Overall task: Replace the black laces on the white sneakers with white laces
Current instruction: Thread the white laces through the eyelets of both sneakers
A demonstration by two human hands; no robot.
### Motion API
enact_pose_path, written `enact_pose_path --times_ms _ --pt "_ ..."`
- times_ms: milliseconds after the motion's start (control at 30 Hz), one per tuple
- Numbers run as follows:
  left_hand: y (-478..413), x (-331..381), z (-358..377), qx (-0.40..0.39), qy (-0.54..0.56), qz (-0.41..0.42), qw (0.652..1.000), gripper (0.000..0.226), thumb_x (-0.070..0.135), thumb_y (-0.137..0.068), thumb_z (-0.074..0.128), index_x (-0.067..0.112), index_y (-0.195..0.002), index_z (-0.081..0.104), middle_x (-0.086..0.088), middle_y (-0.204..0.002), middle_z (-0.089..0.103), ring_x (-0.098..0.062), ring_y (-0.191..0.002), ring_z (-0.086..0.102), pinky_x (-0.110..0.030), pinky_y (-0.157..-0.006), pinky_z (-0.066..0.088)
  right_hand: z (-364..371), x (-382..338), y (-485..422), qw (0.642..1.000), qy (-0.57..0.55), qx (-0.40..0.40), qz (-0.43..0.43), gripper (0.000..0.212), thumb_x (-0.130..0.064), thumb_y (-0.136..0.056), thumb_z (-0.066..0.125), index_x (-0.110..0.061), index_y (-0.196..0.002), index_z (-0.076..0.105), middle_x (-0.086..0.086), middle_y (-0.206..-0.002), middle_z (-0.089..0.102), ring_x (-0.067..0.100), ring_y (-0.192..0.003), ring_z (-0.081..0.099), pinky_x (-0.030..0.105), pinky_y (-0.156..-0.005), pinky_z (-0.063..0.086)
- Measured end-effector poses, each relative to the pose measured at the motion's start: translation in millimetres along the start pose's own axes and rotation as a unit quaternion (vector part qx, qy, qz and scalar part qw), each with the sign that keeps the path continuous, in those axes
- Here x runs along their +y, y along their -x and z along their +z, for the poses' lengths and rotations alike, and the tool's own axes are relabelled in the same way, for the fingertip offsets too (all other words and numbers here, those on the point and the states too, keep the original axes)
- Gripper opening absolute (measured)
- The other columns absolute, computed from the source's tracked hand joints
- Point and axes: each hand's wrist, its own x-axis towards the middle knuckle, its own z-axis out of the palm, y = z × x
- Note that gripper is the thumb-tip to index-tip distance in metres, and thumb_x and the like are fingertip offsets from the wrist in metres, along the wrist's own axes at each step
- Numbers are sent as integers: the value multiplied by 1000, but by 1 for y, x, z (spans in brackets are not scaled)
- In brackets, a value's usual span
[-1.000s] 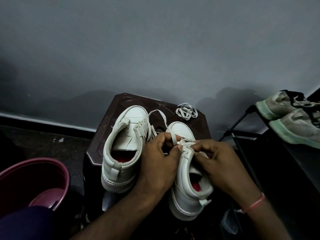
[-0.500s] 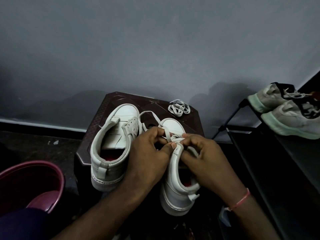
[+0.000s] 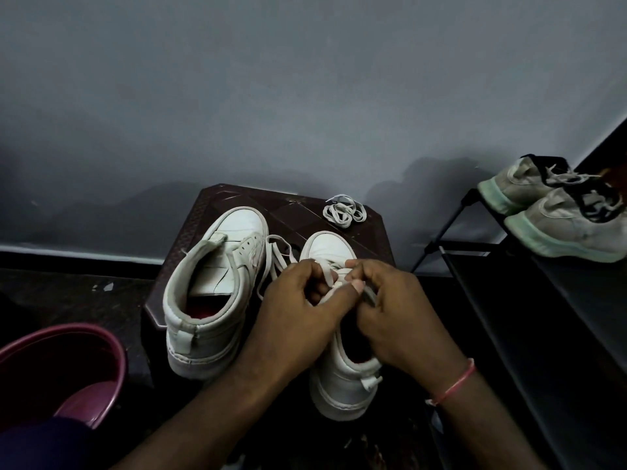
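Two white high-top sneakers stand on a dark brown stool (image 3: 295, 212), toes toward the wall. The left sneaker (image 3: 217, 286) has no lace in its eyelets. Over the right sneaker (image 3: 342, 385) both hands meet at the eyelets. My left hand (image 3: 298, 307) pinches a white lace (image 3: 278, 262) that loops out to the left between the shoes. My right hand (image 3: 390, 307) pinches the same lace beside the tongue. A coiled spare white lace (image 3: 344, 212) lies at the stool's far right corner. No black lace is visible on these sneakers.
A maroon plastic tub (image 3: 57, 371) sits on the floor at the lower left. A black shoe rack (image 3: 543, 317) stands to the right, with a pair of grey sneakers with green soles (image 3: 559, 218) on top. A grey wall lies behind the stool.
Both hands have drawn closer together over the right sneaker's eyelets, still working the white lace. The sneakers stay in place; the camera has shifted slightly.
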Motion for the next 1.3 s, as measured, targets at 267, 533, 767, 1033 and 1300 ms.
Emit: enact_pose_path --times_ms 267,533,767,1033,1300 --pt "1 -4 6 38 -35 46 998 23 41 -73 69 21 -85 68 2 -79 66 -11 -68 61 -30 -65 52 -6 4 -1 999 23 -34 -24 9 -23 -84 49 -27 -83 57 -2 -125 61 3 -121 53 26 -99 44" --pt "1 -2 5 65 -56 57 995 20 35 -66 66 23 -81 62 5 -71 62 -7 -60 57 -24 -57 48 -10 2 2 995 -91 42 -11 7 -25 -91 52 -24 -87 57 -8 -110 69 5 -94 66 23 -78 51" --pt "4 1 7 92 -58 39 993 42 35 -61 70 32 -100 53 16 -82 59 -2 -67 55 -26 -67 51 -42 -27 -3 841 -509 146 107 19 -6 -98 38 -14 -84 47 6 -65 66 23 -63 69 26 -53 54" --pt "6 4 2 65 -185 283 939 46 30 -77 62 17 -121 62 9 -119 56 -14 -114 52 -37 -96 45 -17 -29 7 931 -351 68 71 9 -4 -87 63 -10 -84 69 2 -73 67 11 -64 59 21 -60 51" --pt "2 11 2 28 11 169 985 14 13 -91 64 16 -96 76 10 -76 73 -3 -75 69 -18 -70 51 -28 -25 10 960 -271 57 44 12 -4 -84 69 -13 -90 73 3 -83 74 11 -75 69 20 -68 53"
